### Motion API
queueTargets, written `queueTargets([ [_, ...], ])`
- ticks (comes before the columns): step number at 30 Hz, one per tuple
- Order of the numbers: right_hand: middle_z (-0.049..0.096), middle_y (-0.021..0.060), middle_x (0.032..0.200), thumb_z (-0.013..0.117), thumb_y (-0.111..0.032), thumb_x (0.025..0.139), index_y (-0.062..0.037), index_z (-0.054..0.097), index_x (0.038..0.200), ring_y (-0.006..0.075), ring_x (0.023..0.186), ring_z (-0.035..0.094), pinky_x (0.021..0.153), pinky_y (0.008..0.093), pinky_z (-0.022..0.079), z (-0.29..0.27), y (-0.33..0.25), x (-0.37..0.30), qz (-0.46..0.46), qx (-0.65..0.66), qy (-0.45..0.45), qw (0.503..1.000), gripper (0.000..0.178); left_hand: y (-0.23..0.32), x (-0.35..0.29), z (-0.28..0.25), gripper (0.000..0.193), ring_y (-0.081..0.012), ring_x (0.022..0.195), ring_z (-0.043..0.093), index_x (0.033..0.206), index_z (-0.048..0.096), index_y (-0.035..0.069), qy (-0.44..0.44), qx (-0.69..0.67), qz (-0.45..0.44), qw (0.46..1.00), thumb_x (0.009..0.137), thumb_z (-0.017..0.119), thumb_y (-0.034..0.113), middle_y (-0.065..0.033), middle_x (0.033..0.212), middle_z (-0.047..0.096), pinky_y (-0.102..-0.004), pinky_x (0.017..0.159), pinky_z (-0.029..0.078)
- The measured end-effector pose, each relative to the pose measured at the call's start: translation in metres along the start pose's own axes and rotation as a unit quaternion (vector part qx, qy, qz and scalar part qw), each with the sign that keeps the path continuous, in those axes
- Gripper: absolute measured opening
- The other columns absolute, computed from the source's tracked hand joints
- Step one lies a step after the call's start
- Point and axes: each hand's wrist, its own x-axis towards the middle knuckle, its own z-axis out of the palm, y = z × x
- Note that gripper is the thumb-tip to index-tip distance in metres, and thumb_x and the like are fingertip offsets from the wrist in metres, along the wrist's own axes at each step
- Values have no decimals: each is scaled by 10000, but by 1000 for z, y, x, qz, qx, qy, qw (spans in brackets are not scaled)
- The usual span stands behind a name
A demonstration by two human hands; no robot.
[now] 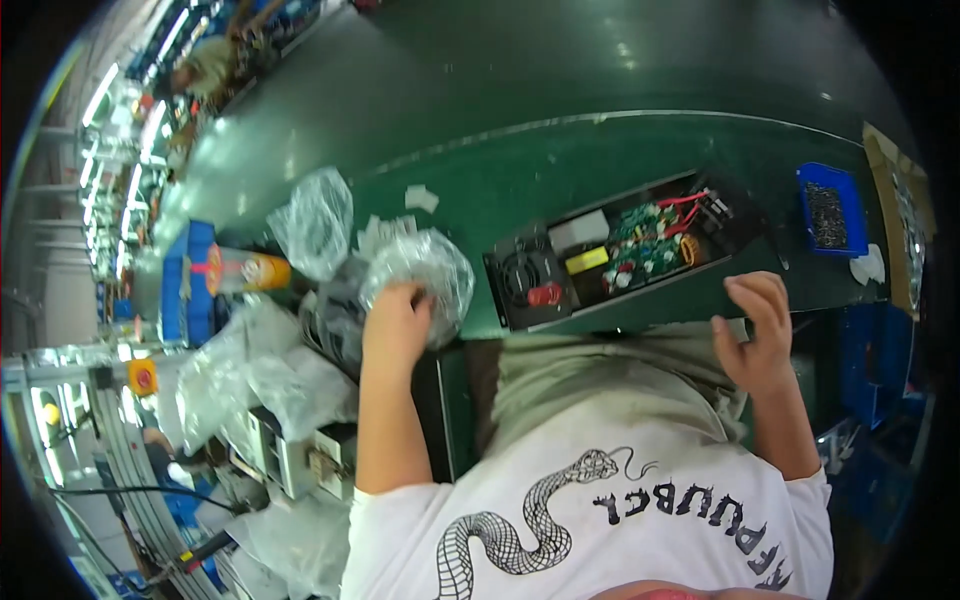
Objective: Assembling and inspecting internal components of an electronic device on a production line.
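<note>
At clear bag (440,270), left hand (398,315).

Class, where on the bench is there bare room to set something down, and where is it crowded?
The green bench is bare between the black case and the pale seam behind it; a smaller free patch lies between the case and the blue tray. The left is crowded: clear bags bunch by the left hand.

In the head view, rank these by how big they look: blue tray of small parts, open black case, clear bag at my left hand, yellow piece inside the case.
Largest to smallest:
1. Open black case
2. Clear bag, partly covered by your left hand
3. Blue tray
4. Yellow piece
</note>
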Motion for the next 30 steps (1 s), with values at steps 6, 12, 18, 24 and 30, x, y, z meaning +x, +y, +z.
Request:
queueTargets([
  [6, 604, 151, 1069, 726, 25, 652, -40, 566, 1137, 340, 890, 583, 773, 425, 500, 1, -21, 6, -25, 32, 38, 998, 515, 4, -8, -7, 188, -410, 872, 646, 906, 669, -13, -57, 27, -24, 998, 845, 651, 164, -231, 906, 673, -452, 772, 506],
  [12, 605, 141, 1057, 718, 31, 649, -35, 586, 1106, 320, 876, 585, 771, 401, 500, -1, -27, -8, -13, 30, 41, 999, 481, 5, -18, -27, 182, -347, 865, 644, 917, 678, 29, 80, 44, -32, 995, 892, 628, 202, -158, 957, 672, -423, 762, 505],
  [18, 607, 141, 1024, 712, 38, 655, -31, 601, 1070, 313, 849, 586, 740, 394, 496, 6, -33, -9, 14, 31, 45, 998, 435, 6, -27, -26, 165, -289, 725, 651, 945, 686, 12, 155, 36, -26, 987, 859, 675, 152, -139, 867, 680, -381, 698, 512],
  [24, 648, 74, 897, 743, 17, 700, -46, 675, 922, 240, 778, 619, 703, 367, 506, 42, -70, 2, -76, 94, -9, 993, 241, 102, -66, -9, 40, -35, 709, 550, 894, 686, 24, -4, -320, 38, 947, 883, 690, 62, 21, 768, 627, -212, 614, 439],
  [30, 655, 66, 867, 738, -22, 750, -28, 690, 922, 210, 780, 635, 715, 329, 532, 67, -88, 14, -123, 93, -15, 988, 178, 137, -83, 30, 73, -33, 664, 515, 963, 666, 9, -149, -492, 44, 857, 937, 624, 62, 15, 753, 617, -216, 590, 437],
])
